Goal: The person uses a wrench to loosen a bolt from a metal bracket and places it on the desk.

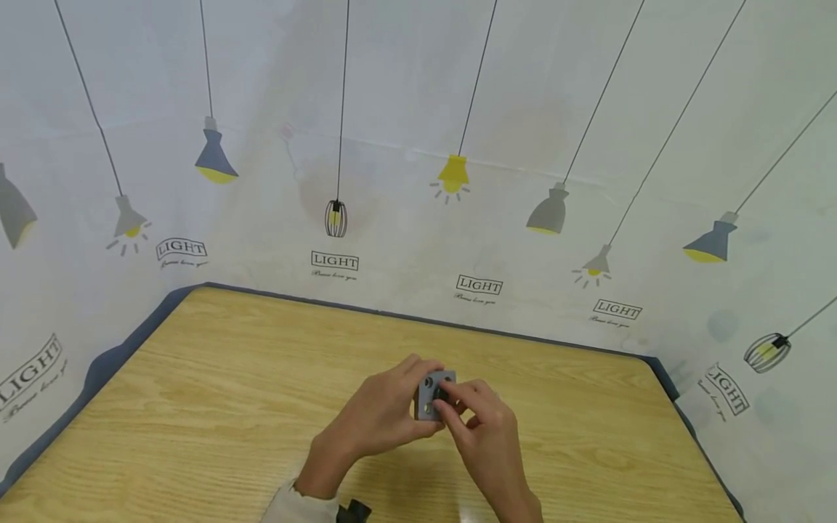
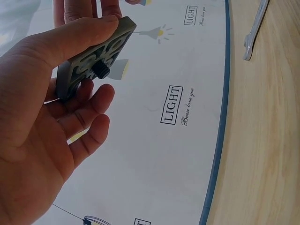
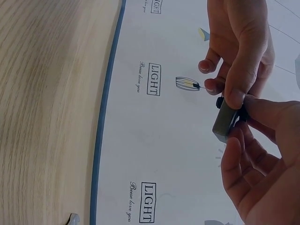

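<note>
Two hands were on one small grey plate (image 1: 434, 396), held up above the middle of the bench (image 1: 229, 392). The left hand (image 1: 379, 414) gripped the plate by its edges, thumb over the top. The right hand (image 1: 480, 428) pinched a little black screw or knob (image 2: 101, 71) set in the plate's face (can't tell how far in it sat). I'd guess the fitting was only partway done. Around the plate the bench lay open, its blue-edged rim well away; a wrench (image 2: 255, 29) lay off near that rim.
</note>
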A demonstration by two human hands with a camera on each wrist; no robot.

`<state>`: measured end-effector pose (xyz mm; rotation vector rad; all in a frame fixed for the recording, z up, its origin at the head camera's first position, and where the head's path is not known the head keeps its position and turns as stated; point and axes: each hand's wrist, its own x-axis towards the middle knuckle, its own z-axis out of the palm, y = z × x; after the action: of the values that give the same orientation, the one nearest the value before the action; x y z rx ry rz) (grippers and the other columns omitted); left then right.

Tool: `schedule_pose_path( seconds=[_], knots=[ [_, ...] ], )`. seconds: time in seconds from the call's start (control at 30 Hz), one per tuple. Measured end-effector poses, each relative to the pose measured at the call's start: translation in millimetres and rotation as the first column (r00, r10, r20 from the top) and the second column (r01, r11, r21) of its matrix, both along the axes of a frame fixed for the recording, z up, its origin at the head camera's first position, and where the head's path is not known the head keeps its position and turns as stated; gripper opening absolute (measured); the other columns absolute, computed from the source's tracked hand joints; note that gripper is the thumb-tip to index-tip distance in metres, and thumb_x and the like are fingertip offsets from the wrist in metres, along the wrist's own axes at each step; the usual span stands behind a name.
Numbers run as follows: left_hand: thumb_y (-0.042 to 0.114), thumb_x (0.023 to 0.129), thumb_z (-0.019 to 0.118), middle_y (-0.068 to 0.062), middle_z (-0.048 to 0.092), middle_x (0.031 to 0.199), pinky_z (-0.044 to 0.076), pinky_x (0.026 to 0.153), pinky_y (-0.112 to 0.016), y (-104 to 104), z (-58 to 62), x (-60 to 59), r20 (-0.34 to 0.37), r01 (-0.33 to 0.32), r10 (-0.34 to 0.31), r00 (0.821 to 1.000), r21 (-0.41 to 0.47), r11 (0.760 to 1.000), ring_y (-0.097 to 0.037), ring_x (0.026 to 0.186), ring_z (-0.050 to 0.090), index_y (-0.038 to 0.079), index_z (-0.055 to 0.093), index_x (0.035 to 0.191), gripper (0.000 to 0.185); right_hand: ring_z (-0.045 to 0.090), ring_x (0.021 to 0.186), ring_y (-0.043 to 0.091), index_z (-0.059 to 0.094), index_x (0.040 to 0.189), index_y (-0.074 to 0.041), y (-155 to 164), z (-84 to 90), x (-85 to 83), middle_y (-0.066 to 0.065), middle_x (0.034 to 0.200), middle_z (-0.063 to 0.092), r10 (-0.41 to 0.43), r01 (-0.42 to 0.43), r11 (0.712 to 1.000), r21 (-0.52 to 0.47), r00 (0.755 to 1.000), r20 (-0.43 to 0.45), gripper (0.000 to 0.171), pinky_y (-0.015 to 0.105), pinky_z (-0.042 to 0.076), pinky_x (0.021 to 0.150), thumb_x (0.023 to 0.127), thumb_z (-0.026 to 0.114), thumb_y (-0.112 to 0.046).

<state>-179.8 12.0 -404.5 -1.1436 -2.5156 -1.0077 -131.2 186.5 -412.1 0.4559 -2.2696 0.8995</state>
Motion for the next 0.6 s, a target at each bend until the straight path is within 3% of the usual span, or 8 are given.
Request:
schedule_pose_path(
  seconds=[0.6],
  knots=[
    [0.033,0.081,0.082,0.002,0.059,0.113,0.053,0.074,-0.022,-0.7,0.4,0.6,-0.008,0.001,-0.001,1.000,0.006,1.000,-0.005,0.090,0.060,0.013,0.055,0.133,0.061,0.059,0.072,0.003,0.077,0.104,-0.009,-0.5,1.3,0.9,-0.002,0.088,0.064,0.021,-0.019,1.000,-0.025,0.998,0.051,0.025,0.017,0.046,0.051,0.080,0.080,-0.003]
  ],
)
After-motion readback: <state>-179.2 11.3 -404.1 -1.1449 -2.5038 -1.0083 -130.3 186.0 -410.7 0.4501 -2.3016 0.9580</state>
